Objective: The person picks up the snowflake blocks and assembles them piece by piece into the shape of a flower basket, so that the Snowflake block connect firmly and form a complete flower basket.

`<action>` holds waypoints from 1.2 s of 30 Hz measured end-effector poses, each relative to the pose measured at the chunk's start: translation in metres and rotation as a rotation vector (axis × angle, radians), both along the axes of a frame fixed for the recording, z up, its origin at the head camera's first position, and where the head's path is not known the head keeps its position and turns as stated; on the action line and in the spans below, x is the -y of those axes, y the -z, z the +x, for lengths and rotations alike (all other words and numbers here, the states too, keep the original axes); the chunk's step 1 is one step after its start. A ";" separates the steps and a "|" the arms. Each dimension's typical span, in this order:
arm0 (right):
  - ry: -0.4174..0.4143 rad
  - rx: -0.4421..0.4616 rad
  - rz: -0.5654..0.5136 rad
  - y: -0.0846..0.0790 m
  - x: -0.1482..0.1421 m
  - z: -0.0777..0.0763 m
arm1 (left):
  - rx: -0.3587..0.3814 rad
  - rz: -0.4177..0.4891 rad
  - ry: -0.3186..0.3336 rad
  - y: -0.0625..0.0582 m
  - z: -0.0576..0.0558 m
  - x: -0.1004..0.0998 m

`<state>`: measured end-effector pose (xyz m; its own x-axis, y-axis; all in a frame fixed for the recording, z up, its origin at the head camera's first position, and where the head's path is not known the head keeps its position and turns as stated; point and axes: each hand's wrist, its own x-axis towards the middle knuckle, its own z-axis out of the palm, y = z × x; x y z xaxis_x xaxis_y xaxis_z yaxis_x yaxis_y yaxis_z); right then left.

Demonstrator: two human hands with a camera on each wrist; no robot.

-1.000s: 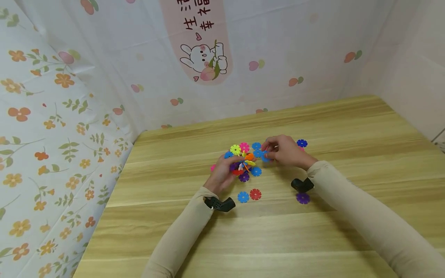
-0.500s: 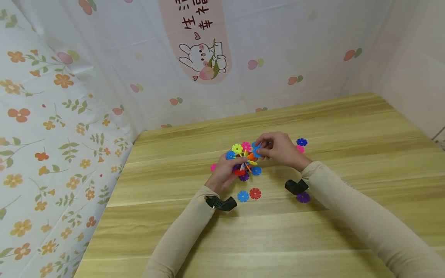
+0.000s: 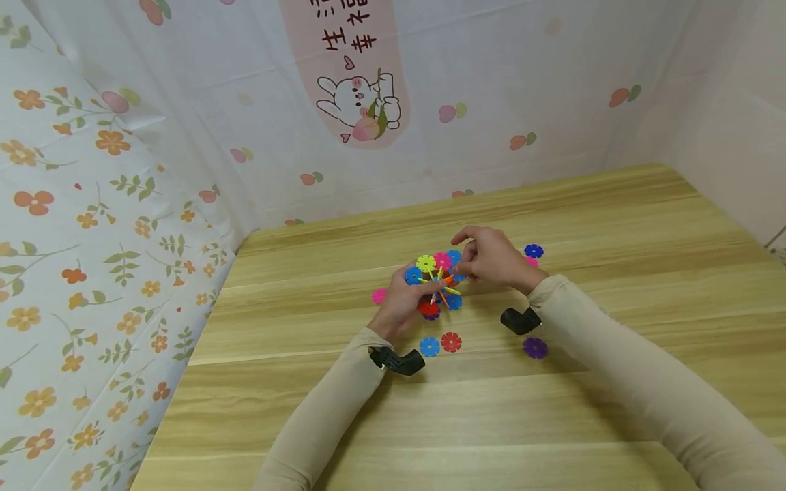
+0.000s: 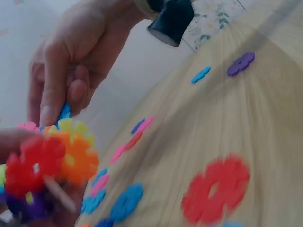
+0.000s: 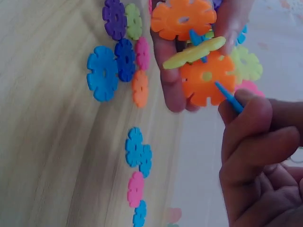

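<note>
My left hand (image 3: 402,300) holds a cluster of interlocked plastic flower discs, its thumb lying across the near side. Red (image 4: 35,165), orange (image 5: 208,82) and yellow (image 5: 194,53) discs stick out of the cluster at differing angles. Between thumb and forefinger, my right hand (image 3: 494,258) pinches a blue flower disc (image 5: 231,99), seen edge-on in the right wrist view. That disc's edge is right at the orange disc's notched rim. Fingers hide most of the blue disc, and the left palm hides the back of the cluster.
Several loose flower discs lie on the wooden table (image 3: 491,423). A light blue disc (image 3: 430,346) and a red disc (image 3: 451,341) lie in front, a purple disc (image 3: 535,348) to their right. Farther back right is a dark blue disc (image 3: 533,251). A patterned curtain (image 3: 491,68) hangs behind.
My right hand has moved left with the blue disc, up to the cluster. My left hand has shifted slightly right and turned the cluster a little.
</note>
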<state>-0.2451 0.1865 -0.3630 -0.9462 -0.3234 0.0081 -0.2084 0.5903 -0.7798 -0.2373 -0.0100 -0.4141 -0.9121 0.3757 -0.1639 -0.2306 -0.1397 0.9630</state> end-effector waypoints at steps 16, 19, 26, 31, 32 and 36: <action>-0.063 -0.021 0.079 0.008 -0.038 0.001 | 0.113 0.116 -0.095 0.002 -0.005 0.008; -0.073 -0.115 0.214 0.009 -0.054 -0.002 | 0.149 0.206 -0.112 0.003 -0.004 0.012; -0.071 -0.211 0.422 0.012 -0.086 -0.009 | 0.165 0.305 -0.068 0.002 -0.003 0.017; -0.066 -0.178 0.499 0.017 -0.095 -0.012 | 0.172 0.312 -0.069 0.002 -0.003 0.017; -0.062 -0.172 0.512 0.018 -0.095 -0.012 | 0.175 0.312 -0.071 0.002 -0.003 0.017; -0.054 -0.161 0.553 0.022 -0.098 -0.013 | 0.193 0.303 -0.067 0.002 -0.003 0.016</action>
